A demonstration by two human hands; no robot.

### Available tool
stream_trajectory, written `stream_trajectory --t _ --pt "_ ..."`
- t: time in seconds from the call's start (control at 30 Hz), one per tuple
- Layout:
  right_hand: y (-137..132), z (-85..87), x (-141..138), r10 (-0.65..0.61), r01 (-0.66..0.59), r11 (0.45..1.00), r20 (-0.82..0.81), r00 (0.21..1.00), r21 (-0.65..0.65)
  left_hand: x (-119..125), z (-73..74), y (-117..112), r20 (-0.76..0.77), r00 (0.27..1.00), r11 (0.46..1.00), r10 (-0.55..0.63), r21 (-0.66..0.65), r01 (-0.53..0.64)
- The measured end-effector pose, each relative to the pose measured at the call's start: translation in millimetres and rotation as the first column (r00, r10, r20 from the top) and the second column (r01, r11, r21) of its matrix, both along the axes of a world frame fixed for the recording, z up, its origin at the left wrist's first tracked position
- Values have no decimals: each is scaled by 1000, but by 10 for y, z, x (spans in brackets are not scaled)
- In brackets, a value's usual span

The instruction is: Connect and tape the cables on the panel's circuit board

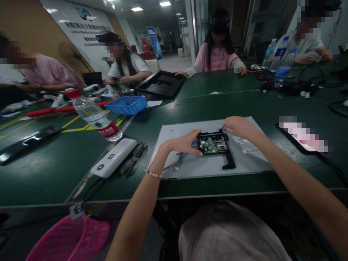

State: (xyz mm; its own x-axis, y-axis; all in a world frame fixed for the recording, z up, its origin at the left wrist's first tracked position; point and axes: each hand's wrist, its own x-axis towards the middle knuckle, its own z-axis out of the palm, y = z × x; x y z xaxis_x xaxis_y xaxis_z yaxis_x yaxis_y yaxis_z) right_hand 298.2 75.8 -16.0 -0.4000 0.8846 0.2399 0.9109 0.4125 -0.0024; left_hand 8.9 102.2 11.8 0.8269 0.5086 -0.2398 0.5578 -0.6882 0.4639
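A grey metal monitor back panel [206, 165] lies flat on the green table in front of me. A black plastic bracket [227, 156] with a green circuit board [214, 144] sits on its middle. My left hand [182, 143] rests at the left edge of the bracket, thumb and fingers spread against it. My right hand [239, 127] is at the bracket's upper right corner, fingers curled down onto it. Loose thin wires [175, 165] lie on the panel below my left hand.
A white power bank [114, 157], glasses [133, 161] and a tilted water bottle [95, 116] are at left. A blue tray [127, 105], a black monitor shell [161, 83], several bottles [280, 58] and cables lie farther back. Several people sit around the table. Pink swatters [70, 237] lie bottom left.
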Motion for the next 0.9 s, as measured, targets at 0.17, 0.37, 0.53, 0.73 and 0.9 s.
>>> stream_trajectory --t 0.17,0.37,0.53,0.73,0.9 --pt "7 -49 72 61 -63 995 -31 998 -73 -14 -26 16 -1 1000 1000 0 -6 0" --pt "64 -73 95 89 -92 993 -41 995 -72 -18 -25 9 -1 1000 1000 -4 -11 4" --pt "74 -68 71 47 -49 998 -56 997 -35 -20 -53 33 -15 1000 1000 -9 -13 9" --pt "-13 46 -126 35 -28 997 -101 994 75 -19 -62 36 -2 1000 1000 -21 -4 20" --pt "-62 100 -369 71 -75 995 51 996 67 -20 -77 45 4 1000 1000 -18 -11 18"
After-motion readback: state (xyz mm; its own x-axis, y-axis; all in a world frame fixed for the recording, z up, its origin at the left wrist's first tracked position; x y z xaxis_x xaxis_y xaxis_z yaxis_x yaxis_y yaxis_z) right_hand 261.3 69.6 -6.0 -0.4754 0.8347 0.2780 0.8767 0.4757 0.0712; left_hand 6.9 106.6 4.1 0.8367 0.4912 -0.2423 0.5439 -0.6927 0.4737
